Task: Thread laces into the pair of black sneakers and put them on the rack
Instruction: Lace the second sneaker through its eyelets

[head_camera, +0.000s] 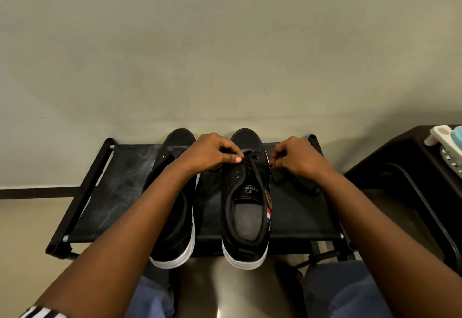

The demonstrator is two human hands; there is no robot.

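Head view is showing both forearms reaching forward over the black rack [105, 192], where two black sneakers [246, 207] are sitting side by side. Above the right-hand sneaker, the left hand [212, 152] and right hand [297, 159] are each pinching an end of the black lace [252, 161] with curled fingers.

sneakers [246, 192]: matt black cloth, smooth white soles | rack [120, 192]: scuffed black fabric shelf
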